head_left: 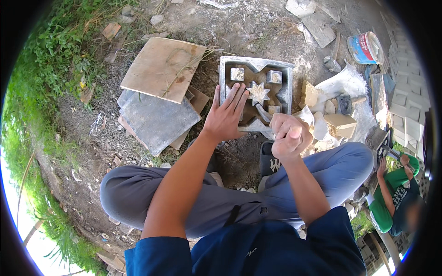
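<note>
Bare gravelly ground (251, 27) outdoors, pale and dusty at top centre, with green weeds (50, 60) crowding the upper left of the frame. At upper centre sits a shallow grey mould (258, 61), a raised star (258, 93) near its middle and small square blocks (237, 74) towards its corners. My left hand (225, 117) lies palm down over the mould's left side, fingers straight and slightly spread, gripping nothing; the fingertips reach close to the star. My right hand (289, 135) is just off the mould's lower right corner, curled into a fist around a narrow grey tool (263, 113) that slants up-left into the mould; most of its handle is hidden by my fingers. Left of centre: a tan board (163, 69) overlapping a grey sheet (161, 120). Right of the mould: pale broken chunks (340, 125) on clear plastic (346, 83). Blue-and-red tub (366, 48) at upper right, tipped. My bent knees flank the lower centre; another person in green trousers (383, 216) is at the lower right edge.
</note>
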{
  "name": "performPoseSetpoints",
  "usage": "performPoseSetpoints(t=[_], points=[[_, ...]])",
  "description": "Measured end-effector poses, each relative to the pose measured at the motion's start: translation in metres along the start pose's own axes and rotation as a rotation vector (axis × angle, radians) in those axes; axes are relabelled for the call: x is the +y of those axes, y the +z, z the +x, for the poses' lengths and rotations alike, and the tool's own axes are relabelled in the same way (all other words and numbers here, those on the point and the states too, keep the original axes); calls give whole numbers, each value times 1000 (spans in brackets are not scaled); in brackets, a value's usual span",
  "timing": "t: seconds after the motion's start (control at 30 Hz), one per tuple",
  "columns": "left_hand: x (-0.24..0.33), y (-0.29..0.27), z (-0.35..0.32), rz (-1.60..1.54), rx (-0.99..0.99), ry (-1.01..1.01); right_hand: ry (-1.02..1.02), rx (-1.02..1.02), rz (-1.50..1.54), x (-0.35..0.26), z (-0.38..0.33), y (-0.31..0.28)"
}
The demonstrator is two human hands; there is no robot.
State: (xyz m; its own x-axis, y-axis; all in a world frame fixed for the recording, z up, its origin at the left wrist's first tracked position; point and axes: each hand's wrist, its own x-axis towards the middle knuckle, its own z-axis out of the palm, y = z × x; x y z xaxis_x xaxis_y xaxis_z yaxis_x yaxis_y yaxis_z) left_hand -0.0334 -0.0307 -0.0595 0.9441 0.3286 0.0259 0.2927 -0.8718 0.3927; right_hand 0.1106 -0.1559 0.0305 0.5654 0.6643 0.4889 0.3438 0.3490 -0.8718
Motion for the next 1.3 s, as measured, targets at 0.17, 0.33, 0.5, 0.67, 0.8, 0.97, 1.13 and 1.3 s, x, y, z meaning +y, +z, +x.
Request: performPoseSetpoints(t=[0.17,0.33,0.5,0.67,0.8,0.97,1.13,1.3], points=[[0,2,5,45,12,23,-75,58,211,-24,8,2],[-1,-2,0,11,-9,-4,12,73,110,-18,8,6],[-1,-3,4,9,-31,6,36,2,72,2,11,-7],[-1,-2,5,-17,-27,7,-43,-10,186,-25,10,-9],[0,-2,4,-7,-22,18,89,-33,41,-9,11,-4],[1,-3,7,-13,-31,26,120,-94,75,-6,2,-17],[-1,0,2,-23,-47,7,9,-73,234,-26,4,-10],[-4,0,3,-5,-40,3,48,49,132,-22,3,3]])
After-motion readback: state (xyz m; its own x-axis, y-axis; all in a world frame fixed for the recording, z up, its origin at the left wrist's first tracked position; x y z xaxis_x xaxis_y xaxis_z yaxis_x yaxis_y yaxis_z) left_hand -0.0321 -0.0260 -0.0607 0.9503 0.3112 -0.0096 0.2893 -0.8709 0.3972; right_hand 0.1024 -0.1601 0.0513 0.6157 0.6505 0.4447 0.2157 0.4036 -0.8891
